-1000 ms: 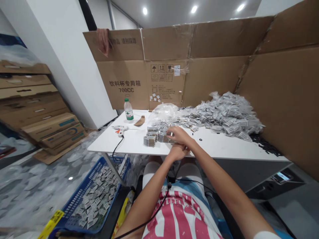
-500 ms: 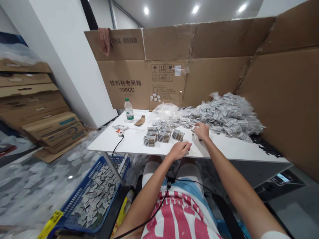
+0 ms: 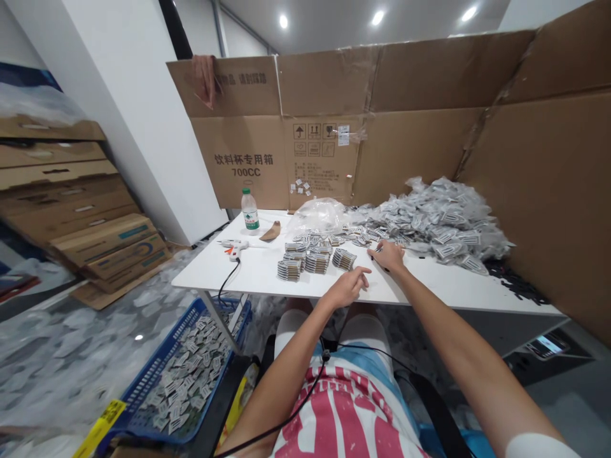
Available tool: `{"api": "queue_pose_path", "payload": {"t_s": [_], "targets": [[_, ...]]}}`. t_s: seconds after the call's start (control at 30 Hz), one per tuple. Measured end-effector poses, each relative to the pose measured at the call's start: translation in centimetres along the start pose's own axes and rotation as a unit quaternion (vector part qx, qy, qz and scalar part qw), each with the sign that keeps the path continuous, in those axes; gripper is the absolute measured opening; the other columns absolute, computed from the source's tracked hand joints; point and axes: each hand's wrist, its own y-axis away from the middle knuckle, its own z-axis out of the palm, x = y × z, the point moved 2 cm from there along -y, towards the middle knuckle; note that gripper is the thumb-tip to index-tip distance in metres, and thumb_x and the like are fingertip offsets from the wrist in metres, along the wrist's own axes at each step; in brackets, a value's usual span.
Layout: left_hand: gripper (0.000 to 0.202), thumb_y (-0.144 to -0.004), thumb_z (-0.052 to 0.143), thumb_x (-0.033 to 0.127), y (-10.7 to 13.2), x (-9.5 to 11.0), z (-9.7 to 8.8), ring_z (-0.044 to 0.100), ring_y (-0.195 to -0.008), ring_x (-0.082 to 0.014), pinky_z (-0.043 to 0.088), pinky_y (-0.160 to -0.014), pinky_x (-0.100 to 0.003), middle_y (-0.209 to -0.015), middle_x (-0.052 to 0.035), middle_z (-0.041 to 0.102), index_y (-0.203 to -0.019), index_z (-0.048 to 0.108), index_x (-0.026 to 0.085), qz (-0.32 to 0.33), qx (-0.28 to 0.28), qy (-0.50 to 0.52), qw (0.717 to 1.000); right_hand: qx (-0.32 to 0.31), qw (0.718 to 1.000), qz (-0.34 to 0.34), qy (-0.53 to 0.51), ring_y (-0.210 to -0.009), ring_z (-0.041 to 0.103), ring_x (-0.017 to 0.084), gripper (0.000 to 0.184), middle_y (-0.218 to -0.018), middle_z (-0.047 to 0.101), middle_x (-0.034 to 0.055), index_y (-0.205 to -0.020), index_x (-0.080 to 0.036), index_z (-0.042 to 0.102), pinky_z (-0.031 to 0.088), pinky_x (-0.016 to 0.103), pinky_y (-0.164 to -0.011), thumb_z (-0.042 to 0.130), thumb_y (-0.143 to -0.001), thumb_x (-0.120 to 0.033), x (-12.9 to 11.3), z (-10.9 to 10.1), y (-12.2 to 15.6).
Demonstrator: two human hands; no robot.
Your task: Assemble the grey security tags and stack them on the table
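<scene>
My left hand (image 3: 351, 286) is just over the front edge of the white table (image 3: 258, 270), index finger stretched out and nothing visible in it. To its right and farther back, my right hand (image 3: 389, 257) rests low on the tabletop, its fingers curled in a pinch. Something small and dark shows at those fingertips, too small to name. Several neat stacks of flat grey-and-white slotted pieces (image 3: 317, 262) stand left of my hands, the smallest stack (image 3: 344, 258) nearest my left hand. Loose slotted pieces (image 3: 363, 236) lie behind my right hand.
A heap of plastic-wrapped pieces (image 3: 449, 219) covers the table's back right, beside black strips (image 3: 518, 284). At left are a glue gun (image 3: 233, 248), a bottle (image 3: 249, 213) and a cardboard scrap (image 3: 272, 232). Cardboard walls (image 3: 420, 140) enclose the back. A blue basket (image 3: 157, 346) stands below left.
My right hand has shifted slightly toward me and lowered over the small dark bits on the table. My left index finger has straightened. The view has turned slightly left.
</scene>
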Motion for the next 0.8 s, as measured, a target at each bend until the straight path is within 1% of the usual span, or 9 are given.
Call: {"api": "queue_pose_path", "payload": {"t_s": [0.07,0.17,0.27,0.43,0.53,0.6,0.67,0.73,0.8], "targets": [[0.042,-0.107,0.037,0.026,0.0,-0.1,0.1,0.071,-0.1,-0.0204,0.051,-0.096,-0.033,-0.111,-0.0099,0.078,-0.145,0.054,0.018,0.014,0.004,0.001,1.0,0.006,1.0,-0.014,0.003,-0.117,0.057,0.038,0.044,-0.117,0.071,0.0172,-0.108,-0.019,0.07,0.04,0.045,-0.1,0.069,-0.088,-0.057,0.1,0.0,0.0],[0.042,-0.11,0.038,0.03,0.1,0.0,0.1,0.072,-0.106,-0.0217,0.051,-0.099,-0.034,-0.12,-0.0118,0.079,-0.148,0.053,0.02,0.016,0.002,-0.005,1.0,0.015,0.999,-0.029,0.005,-0.109,0.062,0.033,0.036,-0.115,0.071,0.0173,-0.109,-0.017,0.069,0.044,0.039,-0.093,0.069,-0.088,-0.046,0.1,0.0,0.1],[0.037,-0.111,0.04,0.035,0.2,0.3,-0.2,0.073,-0.11,-0.0218,0.05,-0.097,-0.032,-0.121,-0.0098,0.08,-0.136,0.062,0.021,0.004,-0.01,-0.006,1.0,0.024,0.999,-0.031,-0.004,-0.104,0.064,0.03,0.031,-0.111,0.072,0.0161,-0.113,-0.016,0.069,0.045,0.036,-0.089,0.068,-0.086,-0.032,0.0,-0.1,0.2],[0.027,-0.109,0.047,0.038,0.3,1.1,-0.6,0.072,-0.095,-0.018,0.049,-0.09,-0.027,-0.1,-0.0043,0.081,-0.109,0.068,0.021,-0.019,-0.02,0.002,1.0,0.053,0.997,-0.025,-0.055,-0.104,0.065,0.031,0.029,-0.107,0.074,0.0164,-0.11,-0.016,0.071,0.046,0.039,-0.092,0.066,-0.084,-0.027,-0.2,-1.2,1.0],[0.029,-0.108,0.047,0.041,0.2,1.3,-0.6,0.068,-0.083,-0.0162,0.048,-0.083,-0.025,-0.085,-0.0015,0.077,-0.104,0.067,0.02,-0.047,-0.011,0.002,0.999,0.108,0.981,-0.021,-0.162,-0.103,0.065,0.031,0.03,-0.111,0.074,0.0159,-0.109,-0.017,0.073,0.048,0.042,-0.096,0.065,-0.082,-0.03,-0.2,-2.2,1.9],[0.031,-0.108,0.047,0.044,0.1,1.2,-0.6,0.066,-0.082,-0.0157,0.046,-0.08,-0.024,-0.087,-0.0014,0.075,-0.099,0.066,0.02,-0.056,0.002,-0.007,0.998,0.139,0.946,0.007,-0.293,-0.097,0.066,0.028,0.036,-0.114,0.075,0.0138,-0.11,-0.018,0.073,0.051,0.043,-0.095,0.067,-0.079,-0.034,0.0,-2.8,3.2],[0.034,-0.108,0.046,0.045,0.0,1.1,-0.7,0.065,-0.086,-0.0154,0.045,-0.08,-0.024,-0.092,-0.0018,0.074,-0.095,0.066,0.02,-0.054,0.011,-0.016,0.998,0.129,0.883,0.043,-0.449,-0.091,0.067,0.025,0.044,-0.115,0.076,0.0115,-0.117,-0.02,0.072,0.055,0.041,-0.089,0.069,-0.077,-0.038,0.2,-3.2,5.0],[0.037,-0.109,0.044,0.047,-0.1,0.9,-0.6,0.063,-0.086,-0.015,0.044,-0.08,-0.024,-0.093,-0.0013,0.073,-0.094,0.066,0.02,-0.054,0.01,-0.018,0.998,0.065,0.809,0.041,-0.583,-0.091,0.07,0.023,0.054,-0.116,0.076,0.0085,-0.129,-0.024,0.068,0.057,0.039,-0.086,0.072,-0.077,-0.041,0.2,-3.6,7.5],[0.04,-0.108,0.043,0.049,-0.2,0.7,-0.7,0.06,-0.082,-0.0148,0.043,-0.078,-0.024,-0.088,-0.0007,0.07,-0.092,0.066,0.02,-0.057,0.014,-0.018,0.998,-0.02,0.75,0.007,-0.661,-0.097,0.072,0.023,0.061,-0.121,0.077,0.0059,-0.138,-0.031,0.064,0.059,0.038,-0.089,0.077,-0.08,-0.044,0.0,-4.3,10.2]]}}
